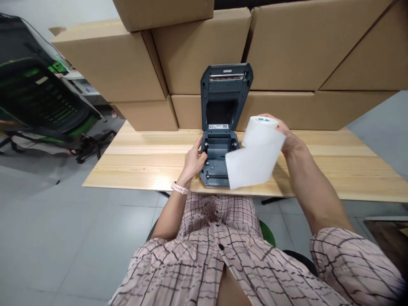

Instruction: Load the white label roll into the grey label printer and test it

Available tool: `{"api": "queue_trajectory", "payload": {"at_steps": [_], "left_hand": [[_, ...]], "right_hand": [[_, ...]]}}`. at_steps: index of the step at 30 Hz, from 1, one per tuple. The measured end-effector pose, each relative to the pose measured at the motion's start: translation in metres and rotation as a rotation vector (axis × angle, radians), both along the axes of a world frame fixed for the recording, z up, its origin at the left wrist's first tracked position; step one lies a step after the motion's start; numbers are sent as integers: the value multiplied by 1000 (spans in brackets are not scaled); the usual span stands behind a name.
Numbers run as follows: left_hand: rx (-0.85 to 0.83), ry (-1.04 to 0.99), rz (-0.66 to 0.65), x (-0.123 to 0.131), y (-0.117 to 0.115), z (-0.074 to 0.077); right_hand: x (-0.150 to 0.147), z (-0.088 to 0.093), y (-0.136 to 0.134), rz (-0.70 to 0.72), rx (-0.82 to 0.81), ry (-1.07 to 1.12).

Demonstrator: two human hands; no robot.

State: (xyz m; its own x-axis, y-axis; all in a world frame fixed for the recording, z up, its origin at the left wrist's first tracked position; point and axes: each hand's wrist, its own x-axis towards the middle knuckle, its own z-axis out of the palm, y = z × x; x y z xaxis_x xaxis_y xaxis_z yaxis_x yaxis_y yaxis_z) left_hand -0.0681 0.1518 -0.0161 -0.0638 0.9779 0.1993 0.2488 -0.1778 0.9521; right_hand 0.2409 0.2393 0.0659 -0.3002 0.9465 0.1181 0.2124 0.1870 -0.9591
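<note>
A dark grey label printer [219,144] stands on the wooden table [134,165] with its lid [225,95] swung up and its roll bay empty. My left hand [194,159] grips the printer's left side, fingers curled against the casing. My right hand [288,136] holds a white paper roll [262,131] just right of the printer and above the table. A loose white sheet [250,165] unwinds from the roll and hangs over the printer's front right corner.
Large cardboard boxes [287,55] are stacked along the back of the table, right behind the printer. A black and green office chair [41,102] lies tipped on the grey floor at the left.
</note>
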Motion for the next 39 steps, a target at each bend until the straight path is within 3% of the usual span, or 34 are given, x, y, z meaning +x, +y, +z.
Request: {"api": "queue_trajectory", "payload": {"at_steps": [3, 8, 11, 17, 23, 28, 33, 39], "left_hand": [[-18, -2, -2, 0, -1, -1], [-3, -17, -5, 1, -2, 0], [-17, -22, -7, 2, -3, 3], [-25, 6, 15, 2, -4, 5], [-20, 13, 19, 2, -3, 3], [-2, 6, 26, 3, -5, 3], [0, 11, 36, 3, -6, 3], [1, -19, 59, 6, -7, 1]], "right_hand": [[-30, 16, -7, 184, -28, 78], [-86, 34, -8, 370, 304, -559], [-108, 34, -6, 455, 357, -842], [-121, 16, 2, 608, 342, -968], [-118, 6, -12, 596, 431, -1003], [-91, -6, -70, 480, 558, -776], [-78, -33, -139, 403, 610, -720], [-89, -52, -166, 300, 653, -653]]}}
